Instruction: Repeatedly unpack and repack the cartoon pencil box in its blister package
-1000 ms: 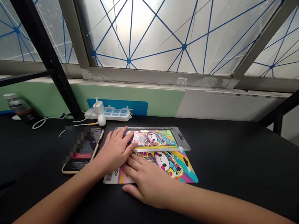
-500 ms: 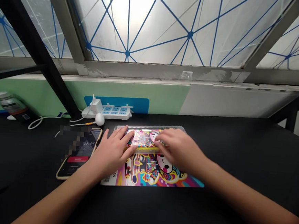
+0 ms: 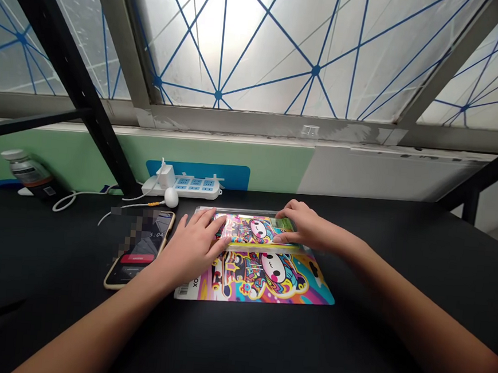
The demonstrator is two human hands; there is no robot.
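Black worktop (image 3: 53, 263) below, my left hand (image 3: 193, 248) spreads flat on a clear plastic blister pack (image 3: 245, 229) while my right hand (image 3: 306, 225) narrowly grips its end.

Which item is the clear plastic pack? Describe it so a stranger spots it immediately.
On the black table, find the bright cartoon card lying flat. Along its far edge sits the clear plastic pack, its cartoon insert touched by the left hand and right hand. Only it has a see-through shell.

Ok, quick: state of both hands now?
Left hand: open, flat on the clear plastic cartoon-printed blister pack.
Right hand: curled over its right end; grip unclear.
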